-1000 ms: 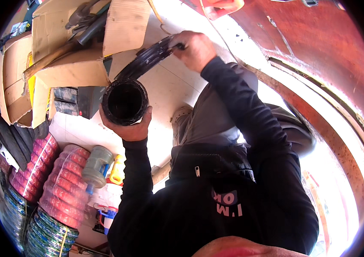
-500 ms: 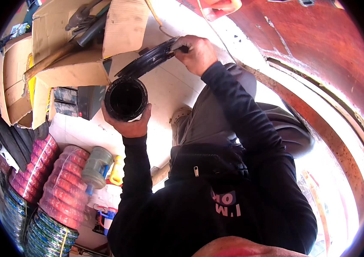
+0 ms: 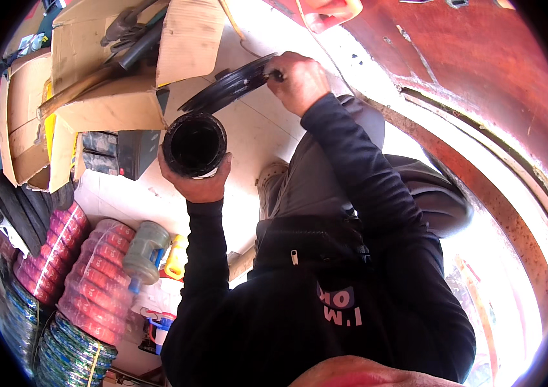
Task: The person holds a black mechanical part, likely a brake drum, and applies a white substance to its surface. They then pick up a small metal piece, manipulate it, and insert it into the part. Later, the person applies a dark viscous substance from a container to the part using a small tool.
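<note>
My left hand (image 3: 195,187) is wrapped round a round black tub (image 3: 219,145), its open mouth facing up toward me. The inside is dark, and black stuff coats its rim. A thin pale strip shows on the tub's side near my thumb. In my right hand (image 3: 299,80), fingers curled over its near end, is a glossy black ring-shaped part (image 3: 229,85) like a wheel rim. It is tilted and seen nearly edge-on. Its far end hangs just beyond the tub's mouth; whether they touch I cannot tell.
To the left, an open cardboard box (image 3: 109,106) holds a hammer-like tool with a wooden handle (image 3: 77,93). Wrapped red coils (image 3: 96,277), green-blue coils (image 3: 70,351) and a clear water jug (image 3: 146,253) stand lower left. A rusty red metal panel (image 3: 474,71) rises at right.
The tub and my left hand have shifted slightly right. The black ring-shaped part has moved a little to the right in my right hand. Both holds stay the same.
</note>
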`<state>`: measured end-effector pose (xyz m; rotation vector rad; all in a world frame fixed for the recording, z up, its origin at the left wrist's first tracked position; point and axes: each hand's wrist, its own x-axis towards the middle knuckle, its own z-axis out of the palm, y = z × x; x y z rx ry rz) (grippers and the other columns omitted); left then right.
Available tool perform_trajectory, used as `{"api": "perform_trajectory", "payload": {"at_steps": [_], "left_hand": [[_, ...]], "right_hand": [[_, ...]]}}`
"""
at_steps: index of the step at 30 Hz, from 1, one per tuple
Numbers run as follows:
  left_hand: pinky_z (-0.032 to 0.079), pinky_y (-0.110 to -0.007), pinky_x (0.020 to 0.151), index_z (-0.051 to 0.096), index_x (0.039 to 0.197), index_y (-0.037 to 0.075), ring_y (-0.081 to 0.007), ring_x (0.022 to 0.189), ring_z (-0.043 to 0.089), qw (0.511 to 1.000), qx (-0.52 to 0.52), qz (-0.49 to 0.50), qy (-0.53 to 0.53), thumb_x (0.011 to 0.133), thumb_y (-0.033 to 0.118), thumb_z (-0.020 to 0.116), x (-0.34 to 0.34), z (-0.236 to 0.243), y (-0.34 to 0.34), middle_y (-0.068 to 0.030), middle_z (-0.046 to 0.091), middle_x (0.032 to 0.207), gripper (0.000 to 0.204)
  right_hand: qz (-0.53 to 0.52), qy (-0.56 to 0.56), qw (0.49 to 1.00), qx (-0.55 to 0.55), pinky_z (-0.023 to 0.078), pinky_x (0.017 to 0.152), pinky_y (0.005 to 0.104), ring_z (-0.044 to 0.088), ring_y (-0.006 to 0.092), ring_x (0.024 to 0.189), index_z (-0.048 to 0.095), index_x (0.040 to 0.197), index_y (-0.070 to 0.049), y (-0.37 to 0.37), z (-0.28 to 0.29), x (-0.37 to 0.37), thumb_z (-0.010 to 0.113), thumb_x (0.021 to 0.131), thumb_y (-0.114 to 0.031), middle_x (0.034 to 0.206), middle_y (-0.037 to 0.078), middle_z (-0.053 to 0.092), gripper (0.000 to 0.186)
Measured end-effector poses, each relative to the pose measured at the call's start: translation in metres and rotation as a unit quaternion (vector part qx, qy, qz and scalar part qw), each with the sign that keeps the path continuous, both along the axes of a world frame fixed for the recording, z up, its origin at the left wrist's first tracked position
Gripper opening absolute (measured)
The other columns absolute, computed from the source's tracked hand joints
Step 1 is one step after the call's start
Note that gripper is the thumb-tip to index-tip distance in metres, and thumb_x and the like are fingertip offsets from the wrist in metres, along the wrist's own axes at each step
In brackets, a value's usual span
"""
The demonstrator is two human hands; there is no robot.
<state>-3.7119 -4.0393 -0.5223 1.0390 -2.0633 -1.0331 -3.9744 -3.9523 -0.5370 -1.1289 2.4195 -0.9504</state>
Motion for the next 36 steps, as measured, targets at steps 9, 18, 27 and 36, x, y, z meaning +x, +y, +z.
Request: {"api": "perform_trajectory", "payload": {"at_steps": [9, 18, 27, 36], "left_hand": [[0.041, -0.046, 0.116, 0.018, 0.155, 0.0, -0.0353, 0.135, 0.05, 0.999, -0.003, -0.034, 0.019, 0.059, 0.018, 0.097, -0.005, 0.008, 0.011, -0.0238, 0.042, 0.148, 0.126], [0.04, -0.047, 0.116, 0.016, 0.155, 0.0, -0.0353, 0.136, 0.049, 0.996, -0.004, -0.059, 0.067, 0.06, 0.026, 0.098, -0.016, 0.009, 0.011, -0.0235, 0.041, 0.15, 0.128], [0.039, -0.047, 0.117, 0.016, 0.155, 0.0, -0.0352, 0.137, 0.048, 0.997, -0.02, -0.063, 0.048, 0.061, 0.028, 0.099, -0.019, 0.011, 0.01, -0.0231, 0.041, 0.15, 0.128], [0.04, -0.047, 0.117, 0.016, 0.157, 0.002, -0.0354, 0.137, 0.047, 0.995, 0.021, -0.069, 0.068, 0.06, 0.025, 0.098, -0.026, 0.013, 0.014, -0.0233, 0.04, 0.15, 0.129]], "right_hand": [[0.001, 0.005, 0.999, 0.041, 0.057, 0.077, 0.0422, 0.071, 0.0351, 0.085, 0.074, 0.092, -0.007, 0.005, 0.006, -0.004, 0.074, 0.075, -0.009, 0.09, 0.015, 0.071, 0.016], [-0.009, -0.02, 0.999, 0.042, 0.058, 0.08, 0.0424, 0.071, 0.0348, 0.084, 0.075, 0.092, -0.008, 0.004, 0.006, -0.01, 0.074, 0.075, -0.007, 0.091, 0.014, 0.073, 0.018], [-0.023, -0.022, 0.999, 0.017, 0.057, 0.077, 0.0455, 0.07, 0.0364, 0.082, 0.072, 0.085, -0.007, 0.017, 0.005, -0.023, 0.073, 0.073, -0.008, 0.084, 0.015, 0.07, 0.012], [-0.021, 0.013, 0.999, 0.044, 0.057, 0.079, 0.0431, 0.071, 0.0355, 0.083, 0.075, 0.092, -0.009, 0.023, -0.001, -0.035, 0.074, 0.075, -0.011, 0.087, 0.013, 0.072, 0.017]]}}
